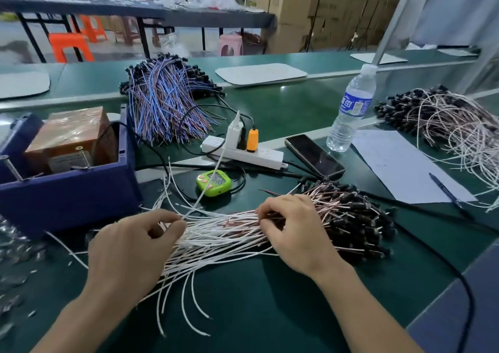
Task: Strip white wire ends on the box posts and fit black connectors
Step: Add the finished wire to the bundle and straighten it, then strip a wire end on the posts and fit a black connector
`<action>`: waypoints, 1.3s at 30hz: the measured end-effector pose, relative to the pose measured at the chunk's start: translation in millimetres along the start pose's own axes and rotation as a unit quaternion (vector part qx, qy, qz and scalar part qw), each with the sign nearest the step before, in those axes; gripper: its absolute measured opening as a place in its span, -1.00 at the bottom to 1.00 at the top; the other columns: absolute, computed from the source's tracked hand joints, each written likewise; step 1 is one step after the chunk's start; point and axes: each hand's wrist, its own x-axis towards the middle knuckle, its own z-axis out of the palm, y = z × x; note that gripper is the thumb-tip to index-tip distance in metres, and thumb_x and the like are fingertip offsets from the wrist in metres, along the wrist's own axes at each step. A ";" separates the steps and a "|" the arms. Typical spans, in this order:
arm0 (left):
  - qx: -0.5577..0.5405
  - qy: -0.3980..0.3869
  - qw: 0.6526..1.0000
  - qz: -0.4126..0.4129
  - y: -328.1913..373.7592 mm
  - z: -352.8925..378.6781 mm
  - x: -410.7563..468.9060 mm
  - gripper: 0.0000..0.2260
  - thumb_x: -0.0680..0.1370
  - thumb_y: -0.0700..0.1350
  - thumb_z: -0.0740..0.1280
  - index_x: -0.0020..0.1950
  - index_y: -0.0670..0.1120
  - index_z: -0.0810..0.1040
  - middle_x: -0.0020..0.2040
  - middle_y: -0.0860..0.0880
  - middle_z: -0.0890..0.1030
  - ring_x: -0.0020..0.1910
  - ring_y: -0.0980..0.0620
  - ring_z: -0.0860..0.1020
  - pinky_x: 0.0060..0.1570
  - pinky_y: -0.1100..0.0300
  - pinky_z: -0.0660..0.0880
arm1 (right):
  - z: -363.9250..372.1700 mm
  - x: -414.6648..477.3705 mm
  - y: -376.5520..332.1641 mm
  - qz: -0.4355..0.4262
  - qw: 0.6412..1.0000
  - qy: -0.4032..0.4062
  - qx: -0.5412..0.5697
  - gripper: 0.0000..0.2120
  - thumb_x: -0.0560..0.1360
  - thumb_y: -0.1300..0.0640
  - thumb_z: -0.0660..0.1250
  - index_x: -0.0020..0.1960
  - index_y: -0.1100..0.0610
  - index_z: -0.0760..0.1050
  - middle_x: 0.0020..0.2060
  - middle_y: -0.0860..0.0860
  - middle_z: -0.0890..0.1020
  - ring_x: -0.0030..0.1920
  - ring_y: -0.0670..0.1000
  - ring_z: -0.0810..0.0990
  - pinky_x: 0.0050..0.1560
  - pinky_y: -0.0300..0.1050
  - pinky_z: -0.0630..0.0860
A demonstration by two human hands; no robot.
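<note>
Water bottle point(353, 104), 2 o'clock: blue label with large white Chinese characters, too blurred to read.
Green timer point(213, 183), near centre, toward 12 o'clock: display digits unreadable.
Paper sheet point(399, 163), 3 o'clock: faint marks, illegible.

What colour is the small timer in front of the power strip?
The timer is bright green with a grey screen, shown clearly in the head view.

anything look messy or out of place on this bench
Nothing damaged. Loose white wires fan out of the white wire bundle toward the near edge, and small pale scraps litter the green mat beside the blue box.
</note>
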 end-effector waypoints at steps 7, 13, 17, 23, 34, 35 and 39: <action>-0.006 0.038 0.999 0.025 -1.9 -5.7 4.1 -0.77 0.49 0.09 0.48 -0.29 0.34 0.54 -0.48 0.17 0.53 -0.48 0.15 0.47 -0.33 0.18 0.42 | 1.7 -7.4 -9.0 -0.024 0.998 0.050 -0.039 -0.71 0.44 0.07 0.32 0.13 -0.03 0.64 -0.02 -0.14 0.65 0.08 -0.26 0.27 0.32 -0.29 0.19; -0.041 0.096 0.986 0.130 6.5 -26.1 -1.6 -0.97 0.44 0.01 0.49 -0.19 0.16 0.71 -0.29 0.36 0.57 -0.25 0.19 0.56 -0.22 0.17 0.49 | 23.0 2.1 -58.3 -0.048 0.998 -0.037 0.015 -0.64 0.54 0.05 0.29 0.33 -0.09 0.57 0.19 -0.11 0.61 0.23 -0.20 0.34 0.26 -0.55 0.08; -0.077 0.103 0.979 0.156 2.0 -43.1 -4.8 -0.94 0.45 0.00 0.45 -0.18 0.10 0.72 -0.23 0.34 0.61 -0.17 0.17 0.58 -0.12 0.26 0.47 | 36.1 22.0 -102.0 -0.076 0.992 -0.071 0.068 -0.64 0.51 0.09 0.21 0.23 -0.07 0.62 0.16 -0.11 0.68 0.22 -0.09 0.53 0.24 -0.34 0.35; -0.010 0.126 0.992 0.026 -41.0 -90.7 -10.1 -0.92 0.42 0.08 0.41 -0.18 0.17 0.71 -0.36 0.36 0.56 -0.23 0.25 0.55 -0.21 0.23 0.43 | 57.7 44.2 -173.1 -0.119 0.978 -0.110 0.132 -0.75 0.51 0.21 0.29 0.00 0.00 0.72 -0.12 -0.14 0.74 -0.08 -0.15 0.64 0.00 -0.28 0.51; 0.185 0.145 0.952 -0.196 -156.0 -171.5 -52.6 -0.88 0.47 0.01 0.48 -0.06 0.24 0.74 -0.14 0.03 0.74 -0.11 -0.10 0.67 -0.10 0.11 0.51 | 160.5 28.6 -313.6 -0.176 0.917 -0.331 0.139 -0.68 0.55 0.22 0.25 0.03 -0.11 0.69 -0.09 -0.06 0.74 -0.12 -0.02 0.66 -0.11 -0.20 0.54; 0.202 0.147 0.945 -0.210 -167.3 -177.9 -58.9 -0.87 0.47 -0.01 0.49 -0.05 0.23 0.75 -0.13 0.02 0.74 -0.10 -0.10 0.66 -0.07 0.11 0.53 | 171.0 26.6 -323.1 -0.180 0.913 -0.341 0.132 -0.65 0.55 0.26 0.25 0.12 -0.08 0.69 0.00 -0.06 0.74 -0.03 -0.03 0.67 -0.02 -0.21 0.55; 0.222 0.138 0.937 -0.231 -211.7 -202.2 -81.7 -0.80 0.46 -0.10 0.50 0.07 0.09 0.75 0.18 0.06 0.70 0.15 -0.02 0.63 0.19 0.07 0.53 | 204.8 20.3 -353.8 -0.192 0.905 -0.368 0.094 -0.46 0.50 0.37 0.22 0.28 -0.15 0.59 0.08 0.01 0.70 -0.06 0.05 0.68 -0.02 -0.02 0.67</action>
